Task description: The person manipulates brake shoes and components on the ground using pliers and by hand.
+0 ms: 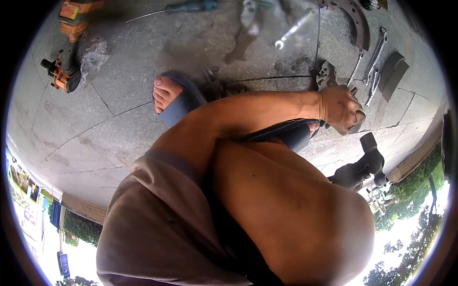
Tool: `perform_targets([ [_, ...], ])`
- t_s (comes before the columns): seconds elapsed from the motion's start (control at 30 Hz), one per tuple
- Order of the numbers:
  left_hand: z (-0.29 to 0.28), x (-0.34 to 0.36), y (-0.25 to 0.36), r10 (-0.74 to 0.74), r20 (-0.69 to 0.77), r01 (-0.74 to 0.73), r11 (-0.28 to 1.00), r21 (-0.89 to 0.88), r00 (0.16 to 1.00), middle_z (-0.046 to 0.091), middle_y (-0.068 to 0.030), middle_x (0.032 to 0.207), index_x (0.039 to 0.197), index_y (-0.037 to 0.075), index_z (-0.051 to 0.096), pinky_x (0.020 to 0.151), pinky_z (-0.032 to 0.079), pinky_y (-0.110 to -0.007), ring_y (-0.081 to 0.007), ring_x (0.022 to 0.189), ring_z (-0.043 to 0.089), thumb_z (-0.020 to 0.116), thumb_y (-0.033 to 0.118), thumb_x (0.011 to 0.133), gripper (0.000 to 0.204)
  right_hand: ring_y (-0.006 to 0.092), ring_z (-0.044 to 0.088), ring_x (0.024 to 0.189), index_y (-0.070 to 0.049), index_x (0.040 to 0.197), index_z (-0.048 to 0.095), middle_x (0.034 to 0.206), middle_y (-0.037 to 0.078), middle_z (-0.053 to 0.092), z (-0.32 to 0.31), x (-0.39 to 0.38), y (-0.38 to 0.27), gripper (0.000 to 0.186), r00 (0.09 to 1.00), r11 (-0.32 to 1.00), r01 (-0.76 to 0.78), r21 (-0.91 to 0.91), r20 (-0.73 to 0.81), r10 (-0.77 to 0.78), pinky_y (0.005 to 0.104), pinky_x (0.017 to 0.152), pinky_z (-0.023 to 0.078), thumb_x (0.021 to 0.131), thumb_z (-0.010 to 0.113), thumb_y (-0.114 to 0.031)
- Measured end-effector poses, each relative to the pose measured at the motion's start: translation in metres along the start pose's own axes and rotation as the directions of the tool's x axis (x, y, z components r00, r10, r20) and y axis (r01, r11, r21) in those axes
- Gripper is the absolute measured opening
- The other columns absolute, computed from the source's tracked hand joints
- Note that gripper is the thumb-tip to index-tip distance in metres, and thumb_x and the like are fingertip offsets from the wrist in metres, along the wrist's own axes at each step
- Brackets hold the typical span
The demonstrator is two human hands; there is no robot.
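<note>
My left arm crosses in front of my raised knee. At its end, my left hand [343,112] is closed in a fist near the ground at the right. A short dark end sticks out by the knuckles, but what the fingers grip is mostly hidden. Just behind the wrist is a grey metal part with holes [327,75]. Nearer, beyond the knee, a hammer [373,157] shows its dark head in the air. My right hand [350,175], dark and half covered by the knee, appears wrapped round its handle.
Past my left hand lie a curved brake shoe [358,26], spanners [377,56] and a curved dark pad [394,75]. Farther off are another spanner [293,31] and a blue-handled screwdriver [191,6]. An orange-black power tool [62,74] and clear plastic bag [94,61] lie left.
</note>
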State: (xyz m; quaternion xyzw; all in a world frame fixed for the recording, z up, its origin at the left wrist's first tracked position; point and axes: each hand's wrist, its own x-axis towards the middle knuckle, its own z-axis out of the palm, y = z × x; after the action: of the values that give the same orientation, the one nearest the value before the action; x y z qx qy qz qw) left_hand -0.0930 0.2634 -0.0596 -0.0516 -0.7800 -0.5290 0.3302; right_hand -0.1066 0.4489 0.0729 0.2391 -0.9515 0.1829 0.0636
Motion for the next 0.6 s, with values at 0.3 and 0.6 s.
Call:
perform_targets([
  [0.3, -0.003, 0.008, -0.010, -0.079, -0.034, 0.082, 0.994, 0.077, 0.996, 0.061, -0.0034, 0.071, 0.077, 0.013, 0.059, 0.059, 0.053, -0.037, -0.0223, 0.066, 0.065, 0.071, 0.038, 0.065, 0.030, 0.0204, 0.056, 0.078, 0.001, 0.100, 0.058, 0.082, 0.010, 0.058, -0.022, 0.008, -0.015, 0.048, 0.962, 0.937, -0.259, 0.233, 0.150, 0.229, 0.0344, 0.072, 0.045, 0.102, 0.038, -0.042],
  [0.6, -0.017, 0.001, 0.005, -0.248, 0.099, 0.253, 0.967, -0.041, 0.964, 0.060, -0.0031, 0.063, 0.075, 0.010, 0.062, 0.055, 0.055, -0.034, -0.0183, 0.057, 0.063, 0.072, 0.028, 0.070, 0.021, 0.0245, 0.052, 0.054, 0.003, 0.082, 0.061, 0.059, 0.011, 0.056, -0.003, -0.016, 0.030, 0.066, 0.911, 0.909, -0.383, -0.168, 0.096, 0.401, 0.0393, 0.053, 0.043, 0.099, 0.041, -0.057],
])
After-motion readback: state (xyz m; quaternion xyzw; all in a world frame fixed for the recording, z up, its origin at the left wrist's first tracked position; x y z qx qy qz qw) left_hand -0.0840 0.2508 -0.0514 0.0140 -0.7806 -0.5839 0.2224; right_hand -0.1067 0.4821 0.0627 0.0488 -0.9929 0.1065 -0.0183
